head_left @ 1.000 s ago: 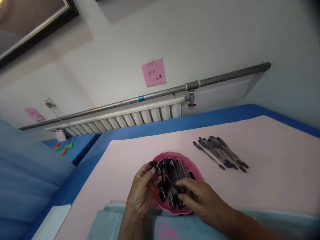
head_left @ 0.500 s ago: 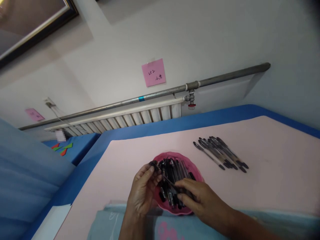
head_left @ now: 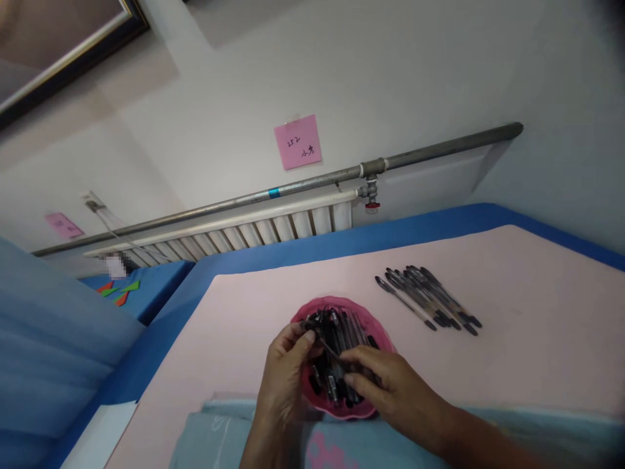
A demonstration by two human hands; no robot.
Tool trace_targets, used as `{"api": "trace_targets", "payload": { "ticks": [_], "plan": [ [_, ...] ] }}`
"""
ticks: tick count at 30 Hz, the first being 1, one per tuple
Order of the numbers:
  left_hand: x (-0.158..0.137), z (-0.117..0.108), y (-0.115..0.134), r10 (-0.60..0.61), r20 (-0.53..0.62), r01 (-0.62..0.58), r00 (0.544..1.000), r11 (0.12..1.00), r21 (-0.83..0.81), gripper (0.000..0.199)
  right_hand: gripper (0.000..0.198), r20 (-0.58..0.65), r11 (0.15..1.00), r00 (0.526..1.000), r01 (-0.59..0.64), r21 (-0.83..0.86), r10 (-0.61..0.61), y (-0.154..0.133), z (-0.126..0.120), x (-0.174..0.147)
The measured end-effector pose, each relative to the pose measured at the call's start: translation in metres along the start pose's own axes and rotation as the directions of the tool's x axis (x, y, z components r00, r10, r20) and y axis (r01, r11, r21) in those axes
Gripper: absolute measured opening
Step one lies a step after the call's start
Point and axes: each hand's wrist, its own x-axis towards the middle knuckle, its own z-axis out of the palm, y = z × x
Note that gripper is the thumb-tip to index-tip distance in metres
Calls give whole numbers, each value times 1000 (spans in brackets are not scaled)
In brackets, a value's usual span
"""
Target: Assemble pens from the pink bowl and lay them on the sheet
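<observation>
Above a pink scalloped basket (head_left: 385, 329), both my hands work at one pen (head_left: 331, 352). My right hand (head_left: 378, 378) is closed around its rear part, with the slim front pointing up and left. My left hand (head_left: 290, 355) pinches a small dark piece, which looks like a pen cap (head_left: 310, 325), at the pen's front end. Whether the cap sits on the tip is too blurred to tell. Beneath my hands, the basket holds many loose black and clear pen parts (head_left: 344, 329). Several capped pens (head_left: 430, 296) lie side by side right of the basket.
A pale pink sheet (head_left: 254, 306) covers the blue table (head_left: 361, 238). Light blue cloth (head_left: 209, 433) lies at the near edge, white paper (head_left: 100, 433) at left. Behind are a radiator (head_left: 263, 229) and a pipe (head_left: 439, 151). Coloured pieces (head_left: 129, 286) lie far left.
My left hand has moved right with the cap, bringing it from apart to against the pen's front end. My right hand has stayed nearly in place.
</observation>
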Motion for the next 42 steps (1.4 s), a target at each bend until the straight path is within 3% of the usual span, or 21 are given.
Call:
{"api": "trace_targets", "payload": {
  "ticks": [12, 19, 22, 25, 28, 32, 34, 39, 42],
  "plan": [
    [1, 6, -14, -44, 44, 36, 998, 985, 171, 23, 21, -22, 985, 997, -65, 157, 70, -5, -6, 1],
    [-3, 8, -17, -57, 88, 40, 995, 982, 183, 22, 21, -35, 988, 996, -79, 134, 85, -6, -5, 3],
    [-4, 7, -10, -24, 44, 20, 999, 995, 98, 19, 19, -43, 996, 999, 19, 86, -16, -5, -10, 6],
    [-2, 1, 2, 25, -79, -28, 997, 999, -36, 22, 20, -72, 981, 978, 192, -42, -194, -1, -16, 7],
    [1, -5, 11, 42, -113, -49, 993, 997, -55, 24, 23, 92, 904, 949, 315, -288, -302, 6, -17, 9],
    [2, -5, 11, 1, -116, -5, 993, 999, -35, 27, 28, 268, 760, 928, 367, -536, -260, 18, -10, 14],
    [1, -4, 9, -12, -119, 8, 993, 999, -36, 27, 33, 295, 744, 924, 372, -555, -243, 22, -9, 17],
    [2, -4, 9, -37, -127, 38, 991, 999, 3, 28, 28, 256, 818, 926, 367, -444, -277, 20, -17, 22],
    [4, -5, 9, -46, -116, 48, 992, 999, 14, 29, 21, 331, 804, 908, 390, -449, -256, 10, -17, 26]
  ]
}}
